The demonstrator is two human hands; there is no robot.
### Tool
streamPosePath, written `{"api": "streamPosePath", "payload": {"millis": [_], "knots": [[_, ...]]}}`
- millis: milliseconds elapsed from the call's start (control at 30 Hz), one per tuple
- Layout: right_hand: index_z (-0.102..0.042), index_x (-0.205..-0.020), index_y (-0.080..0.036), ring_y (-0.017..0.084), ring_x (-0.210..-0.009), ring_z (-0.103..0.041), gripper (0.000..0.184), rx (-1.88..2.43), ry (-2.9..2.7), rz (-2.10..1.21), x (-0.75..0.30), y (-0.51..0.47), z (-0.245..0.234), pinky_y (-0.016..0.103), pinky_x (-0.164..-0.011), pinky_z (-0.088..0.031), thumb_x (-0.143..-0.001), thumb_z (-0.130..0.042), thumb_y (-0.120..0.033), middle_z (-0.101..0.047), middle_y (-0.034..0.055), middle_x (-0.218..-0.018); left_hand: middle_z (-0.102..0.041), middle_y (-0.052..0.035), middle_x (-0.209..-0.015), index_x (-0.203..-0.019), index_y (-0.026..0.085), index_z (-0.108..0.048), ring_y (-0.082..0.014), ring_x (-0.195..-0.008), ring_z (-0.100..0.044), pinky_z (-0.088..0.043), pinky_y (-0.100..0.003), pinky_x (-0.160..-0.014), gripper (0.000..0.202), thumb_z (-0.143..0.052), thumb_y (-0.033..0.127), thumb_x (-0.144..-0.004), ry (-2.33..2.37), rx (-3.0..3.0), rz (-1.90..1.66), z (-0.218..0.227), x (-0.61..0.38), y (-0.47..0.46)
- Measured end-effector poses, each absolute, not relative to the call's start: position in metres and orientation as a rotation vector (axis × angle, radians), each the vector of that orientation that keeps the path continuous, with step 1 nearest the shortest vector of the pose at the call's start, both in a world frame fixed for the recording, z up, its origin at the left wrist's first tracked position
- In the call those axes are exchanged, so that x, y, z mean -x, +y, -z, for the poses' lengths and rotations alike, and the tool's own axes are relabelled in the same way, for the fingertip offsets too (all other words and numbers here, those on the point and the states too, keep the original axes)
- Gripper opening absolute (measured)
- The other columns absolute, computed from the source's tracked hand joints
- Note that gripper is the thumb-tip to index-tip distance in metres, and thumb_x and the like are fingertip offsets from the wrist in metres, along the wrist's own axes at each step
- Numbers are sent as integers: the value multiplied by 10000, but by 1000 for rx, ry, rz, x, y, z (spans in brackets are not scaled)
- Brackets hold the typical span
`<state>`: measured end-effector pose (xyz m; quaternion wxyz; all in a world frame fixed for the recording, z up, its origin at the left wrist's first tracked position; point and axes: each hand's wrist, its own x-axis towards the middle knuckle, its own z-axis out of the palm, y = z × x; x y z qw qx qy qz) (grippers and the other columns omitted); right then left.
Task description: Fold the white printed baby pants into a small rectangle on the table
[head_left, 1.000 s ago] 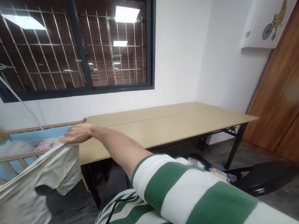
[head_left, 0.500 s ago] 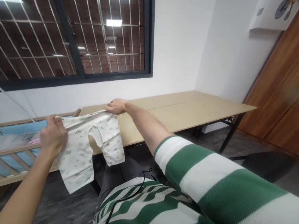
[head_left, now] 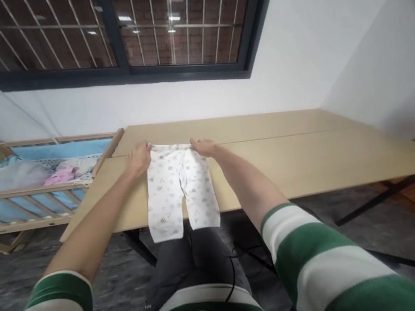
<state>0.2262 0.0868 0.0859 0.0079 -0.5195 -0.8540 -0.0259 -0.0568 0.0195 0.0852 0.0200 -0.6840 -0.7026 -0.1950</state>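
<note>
A pair of small white baby pants [head_left: 164, 192] with a faint print hangs between my hands, waistband at the top. My left hand [head_left: 140, 158] grips one corner of the waistband, and my right hand [head_left: 203, 147] pinches the other corner. Both legs point toward me, and their cuffs reach past the front edge of the wooden table [head_left: 289, 159]. The upper part is over the tabletop; whether it rests on the surface I cannot tell. Some of my fingertips are hidden by the cloth.
To the left stands a wooden crib [head_left: 31, 193] with blue lining, holding white bedding and a pink cloth [head_left: 60, 175]. A barred window [head_left: 181, 25] is in the wall behind the table. A black cord [head_left: 232, 275] hangs in front of my body.
The pants have come round from a slanted, partly folded hang to a straight, flatter spread over the table. My hands have moved closer together, and my view has shifted downward.
</note>
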Motion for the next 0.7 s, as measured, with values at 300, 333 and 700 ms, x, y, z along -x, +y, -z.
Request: {"api": "streamPosePath", "payload": {"millis": [300,333,700], "knots": [[-608,-1155,-125,288,-1204,-574,195,1673,-2430,-183,-237,161,3,313,-963,-433,-988,-581,-221,-602,212,-1289,-644,-127,-1226,-1188,185,-590,-240,-1102,-612,-452,-374,-924,370,-300,382,-1070,-2370,2176,512,-18,33,103],[-608,-1157,-133,280,-1211,-569,200,1678,-2387,-208,-239,167,9,310,-969,-432,-982,-592,-229,-601,200,-1290,-644,-119,-1216,-1190,177,-596,-236,-1086,-616,-463,-392,-934,364,-344,408,-1064,-2390,2172,502,-14,31,109],[-625,-924,-152,134,-715,-617,177,1675,-1949,-705,-260,207,24,210,-653,-464,-959,-611,-325,-699,57,-871,-526,-231,-1403,-1377,124,-463,-317,-1347,-454,-388,-431,-1058,405,-332,288,-1031,-2339,2251,506,-33,-9,96]]}}
